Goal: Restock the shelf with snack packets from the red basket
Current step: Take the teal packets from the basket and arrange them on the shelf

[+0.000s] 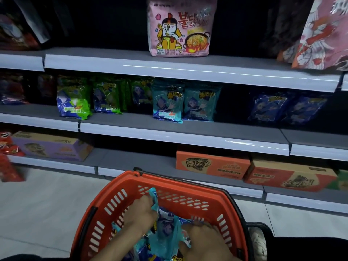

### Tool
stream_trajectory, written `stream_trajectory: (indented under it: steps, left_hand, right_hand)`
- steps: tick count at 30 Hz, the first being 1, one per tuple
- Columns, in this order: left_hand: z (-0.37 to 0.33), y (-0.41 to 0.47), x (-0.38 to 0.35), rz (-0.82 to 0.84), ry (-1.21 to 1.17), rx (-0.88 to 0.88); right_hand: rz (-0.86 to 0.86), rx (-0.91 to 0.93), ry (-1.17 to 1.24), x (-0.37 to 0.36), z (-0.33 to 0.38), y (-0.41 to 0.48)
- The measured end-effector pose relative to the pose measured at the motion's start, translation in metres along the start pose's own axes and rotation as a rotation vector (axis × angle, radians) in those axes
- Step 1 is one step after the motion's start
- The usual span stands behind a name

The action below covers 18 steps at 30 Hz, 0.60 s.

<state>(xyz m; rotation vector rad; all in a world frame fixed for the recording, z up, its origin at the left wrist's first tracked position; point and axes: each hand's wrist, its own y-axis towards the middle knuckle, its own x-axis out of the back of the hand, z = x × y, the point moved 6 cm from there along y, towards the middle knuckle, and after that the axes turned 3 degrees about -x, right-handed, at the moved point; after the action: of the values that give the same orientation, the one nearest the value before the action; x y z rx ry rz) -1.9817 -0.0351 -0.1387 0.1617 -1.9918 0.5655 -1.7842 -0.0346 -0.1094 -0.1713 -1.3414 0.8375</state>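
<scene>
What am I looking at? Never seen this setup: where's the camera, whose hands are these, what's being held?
There is no robot here: a person is restocking by hand. The single picture comes from a wide-angle camera worn on their head, looking forward and down. Both hands reach into the red basket in front of the shelves. The left hand grips a teal packet by its upper edge. The right hand rests on the pile of packets in the basket with its fingers curled; whether it grips one is unclear. On the middle shelf stand matching teal shelf packets, between green packets and dark blue packets. A pink noodle pack sits one shelf up, and cartons sit on the lowest shelf.
</scene>
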Motion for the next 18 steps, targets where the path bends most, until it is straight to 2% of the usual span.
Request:
stream_trajectory:
  steps: [4, 7, 13, 18]
  left_hand:
    - [-0.024, -0.023, 0.043, -0.12, 0.12, -0.192]
    - [-0.038, -0.035, 0.065, -0.143, 0.189, -0.332]
    - [-0.062, -0.048, 0.079, -0.131, 0.168, -0.631]
    - [-0.076, -0.053, 0.078, -0.091, 0.052, -0.747]
  right_hand:
    - [-0.14, 0.003, 0.059, 0.023, -0.007, -0.003]
    - [-0.237, 0.033, 0.147, 0.039, -0.01, -0.003]
    - [-0.385, 0.155, 0.147, 0.054, -0.009, -0.002]
    - [-0.426, 0.205, 0.058, 0.058, -0.006, -0.003]
